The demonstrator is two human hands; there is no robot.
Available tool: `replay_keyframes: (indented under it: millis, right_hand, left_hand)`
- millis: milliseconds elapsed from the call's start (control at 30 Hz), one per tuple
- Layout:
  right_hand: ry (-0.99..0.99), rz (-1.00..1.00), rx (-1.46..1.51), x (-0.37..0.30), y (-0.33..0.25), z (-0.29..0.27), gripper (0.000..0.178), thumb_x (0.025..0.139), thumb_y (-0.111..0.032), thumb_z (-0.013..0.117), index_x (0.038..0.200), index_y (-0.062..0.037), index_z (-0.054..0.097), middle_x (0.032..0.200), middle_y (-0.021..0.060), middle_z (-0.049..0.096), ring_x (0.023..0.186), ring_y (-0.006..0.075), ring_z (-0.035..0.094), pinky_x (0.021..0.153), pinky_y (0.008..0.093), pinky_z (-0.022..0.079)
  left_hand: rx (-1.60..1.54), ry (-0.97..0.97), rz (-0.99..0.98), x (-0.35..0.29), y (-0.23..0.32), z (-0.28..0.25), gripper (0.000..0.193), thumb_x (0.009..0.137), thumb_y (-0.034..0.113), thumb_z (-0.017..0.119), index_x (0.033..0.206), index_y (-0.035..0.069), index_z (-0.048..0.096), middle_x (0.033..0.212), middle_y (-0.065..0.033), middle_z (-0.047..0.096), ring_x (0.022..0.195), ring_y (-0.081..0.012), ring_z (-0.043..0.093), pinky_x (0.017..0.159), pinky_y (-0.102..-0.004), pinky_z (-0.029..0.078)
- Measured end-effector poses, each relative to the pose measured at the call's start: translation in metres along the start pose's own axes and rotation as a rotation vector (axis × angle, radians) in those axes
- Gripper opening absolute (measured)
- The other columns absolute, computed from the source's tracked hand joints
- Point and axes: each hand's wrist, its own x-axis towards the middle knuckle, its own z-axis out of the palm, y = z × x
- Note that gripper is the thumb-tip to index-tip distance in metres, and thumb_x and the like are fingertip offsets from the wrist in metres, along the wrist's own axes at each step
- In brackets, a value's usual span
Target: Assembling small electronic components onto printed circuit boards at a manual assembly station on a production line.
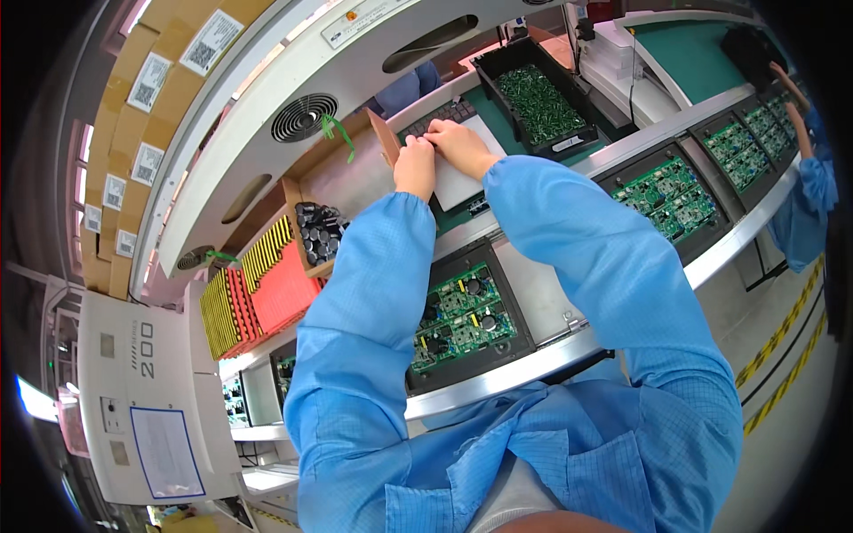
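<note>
My left hand and my right hand are side by side beyond the conveyor, almost touching. Both have their fingers closed and bent down at the near edge of a dark strip with a grid of small parts. Whatever is between the fingertips is hidden or too small to make out. Under and beside my right hand lies a flat white board on the green mat. Nearer to me, between my forearms, a black carrier on the conveyor holds green circuit boards with dark round components.
A black bin of small green parts stands at the far right of my hands. To the left are a cardboard box with black cylindrical parts and stacked red foam sheets. More carriers with circuit boards line the conveyor rightward, where another person's blue sleeve shows.
</note>
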Motion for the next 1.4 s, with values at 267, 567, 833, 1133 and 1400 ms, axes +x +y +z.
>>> replay_keyframes:
  millis: [267,567,833,1133,1400]
  right_hand:
    - [0.042,-0.074,-0.053,-0.002,0.001,0.006,0.013,0.088,-0.011,0.057,0.095,-0.0100,0.067,0.103,0.0064,0.060,0.101,0.0257,0.064,0.082,0.0395,0.058]
    - [0.182,0.032,0.205,0.000,0.011,-0.007,0.022,0.085,-0.004,0.071,0.106,-0.0026,0.066,0.103,0.0096,0.060,0.089,0.0279,0.066,0.078,0.0397,0.054]
    - [0.237,0.118,0.615,-0.070,-0.002,-0.149,0.026,0.084,0.001,0.075,0.109,-0.0025,0.069,0.101,0.0055,0.060,0.087,0.0132,0.064,0.076,0.0264,0.055]
    - [0.406,0.361,-0.078,-0.218,0.208,-0.360,0.026,0.085,-0.004,0.074,0.111,-0.0093,0.072,0.093,0.0019,0.063,0.078,0.0158,0.060,0.071,0.0287,0.051]
    - [-0.178,0.415,-0.160,-0.244,0.232,-0.355,0.023,0.080,-0.005,0.075,0.102,-0.0088,0.071,0.101,0.0044,0.064,0.092,0.0254,0.064,0.082,0.0369,0.052]
  left_hand:
    - [-0.168,0.015,-0.063,0.005,-0.003,-0.007,0.011,0.092,0.002,0.054,0.100,-0.001,0.061,0.107,-0.0208,0.060,0.095,-0.0369,0.069,0.080,-0.0436,0.058]
    - [-0.190,0.064,-0.050,0.014,-0.002,-0.002,0.011,0.090,-0.001,0.055,0.102,-0.002,0.057,0.105,-0.0224,0.062,0.095,-0.0405,0.069,0.079,-0.0472,0.058]
    - [0.007,0.135,0.017,0.001,-0.014,-0.033,0.023,0.082,-0.002,0.065,0.103,0.000,0.056,0.105,-0.0169,0.062,0.101,-0.0354,0.064,0.082,-0.0442,0.056]
    - [-0.826,-0.078,0.213,-0.027,0.110,-0.091,0.025,0.077,0.001,0.073,0.101,-0.001,0.066,0.093,-0.0181,0.069,0.082,-0.0304,0.069,0.075,-0.0377,0.057]
    - [-0.939,-0.380,0.426,-0.003,0.247,-0.069,0.022,0.075,0.004,0.069,0.096,-0.003,0.068,0.089,-0.0199,0.071,0.083,-0.0324,0.071,0.076,-0.0393,0.056]
